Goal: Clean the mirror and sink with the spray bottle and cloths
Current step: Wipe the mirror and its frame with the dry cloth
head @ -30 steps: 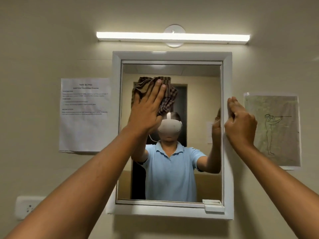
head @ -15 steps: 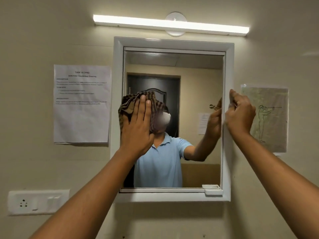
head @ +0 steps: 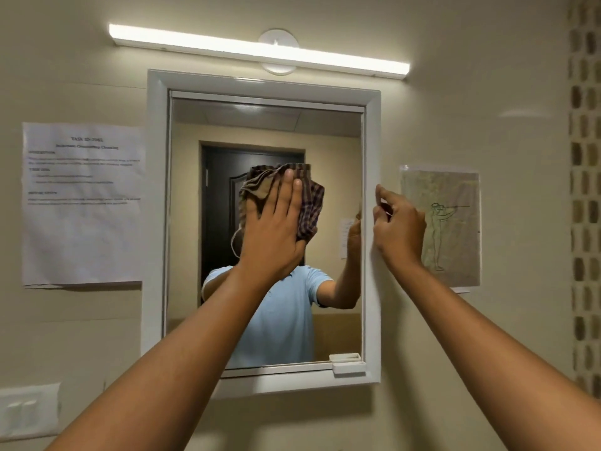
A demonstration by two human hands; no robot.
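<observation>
One rectangular wall mirror (head: 331, 177) in a white frame (head: 372, 288) hangs here, with two bare hands raised to it. The left hand (head: 271, 236) lies flat on the glass, fingers together and stretched upward, pressing one brown checked cloth (head: 310, 206) against the pane. The cloth bunches out above the fingertips and to the right of the palm, near the middle of the mirror. The right hand (head: 398, 229) is at the frame's right edge, fingers curled loosely and the thumb tip touching the frame; it grips nothing that I can see.

Left of the left hand, clear glass runs to the frame's inner edge; above it there is open pane up to the top rail, and below it the forearm crosses the lower glass. Between the two hands a strip of bare mirror remains.

One long lit tube lamp (head: 260, 50) sits above the frame. Two sheets are stuck to the wall: one white printed notice (head: 83, 203) far left of the left hand, one drawing of a figure (head: 450, 229) just right of the right hand. One small white tray (head: 346, 362) sits at the mirror's lower right corner. One white switch plate (head: 27, 408) shows at lower left.
</observation>
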